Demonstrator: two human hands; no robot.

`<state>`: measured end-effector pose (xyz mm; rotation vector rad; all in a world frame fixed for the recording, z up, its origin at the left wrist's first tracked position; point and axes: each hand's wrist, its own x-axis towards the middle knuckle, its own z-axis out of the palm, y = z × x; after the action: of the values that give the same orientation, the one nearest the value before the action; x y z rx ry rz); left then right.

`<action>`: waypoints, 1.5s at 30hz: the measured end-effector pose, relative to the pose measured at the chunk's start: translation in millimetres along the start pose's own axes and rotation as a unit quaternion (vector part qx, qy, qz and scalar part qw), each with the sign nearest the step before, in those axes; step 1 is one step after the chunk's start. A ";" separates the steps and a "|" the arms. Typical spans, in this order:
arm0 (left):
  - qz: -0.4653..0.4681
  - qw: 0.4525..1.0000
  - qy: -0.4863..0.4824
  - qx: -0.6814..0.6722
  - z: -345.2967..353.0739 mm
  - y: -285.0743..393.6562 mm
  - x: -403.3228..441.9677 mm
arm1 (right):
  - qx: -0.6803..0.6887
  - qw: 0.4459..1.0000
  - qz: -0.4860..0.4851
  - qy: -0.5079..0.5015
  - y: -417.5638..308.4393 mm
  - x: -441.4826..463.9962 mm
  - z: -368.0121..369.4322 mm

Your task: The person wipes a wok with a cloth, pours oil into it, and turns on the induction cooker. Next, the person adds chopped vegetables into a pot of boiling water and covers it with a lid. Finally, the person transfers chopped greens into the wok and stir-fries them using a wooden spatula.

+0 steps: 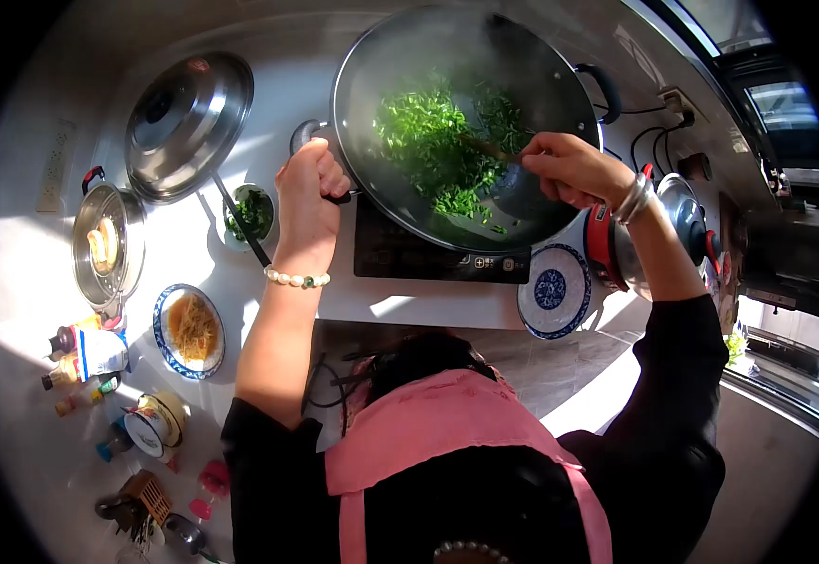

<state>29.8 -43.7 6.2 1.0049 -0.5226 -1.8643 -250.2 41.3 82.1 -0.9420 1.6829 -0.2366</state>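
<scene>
A large dark wok [381,188] sits on a black induction cooker [409,252], with chopped green leaves [428,141] inside and steam above them. My left hand [311,179] is closed around the wok's handle on its left side. Over the right part of the wok, my right hand [574,169] grips a brown wooden utensil [492,148], whose far end is among the greens. The tip of that utensil is hidden in the leaves.
Left of the wok are a steel lid [184,127], a bowl of greens [251,214], a steel pan [134,246] and a plate of shredded food [191,329]. A blue-patterned plate [552,289] and a red-and-steel pot [607,246] stand at right.
</scene>
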 end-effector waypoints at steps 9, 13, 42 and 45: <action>0.001 1.000 -0.012 0.013 -0.8 -0.6 -2.1 | 0.343 0.933 -0.082 0.071 -48.6 106.7 77.0; -0.016 1.000 0.010 0.023 4.5 4.9 -2.7 | 0.417 0.901 -0.117 0.030 -81.9 62.3 110.8; 0.000 1.000 -0.016 -0.011 -3.9 0.7 1.3 | -0.255 0.949 -0.117 0.141 -14.8 100.8 -2.5; -0.005 0.999 -0.016 -0.028 -4.4 -0.7 -0.2 | -0.170 0.985 -0.007 0.023 -21.6 -3.5 -9.0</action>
<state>33.1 -43.0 3.2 0.9435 -0.4832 -1.8968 -248.1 26.7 100.6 -1.2072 1.7938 0.0220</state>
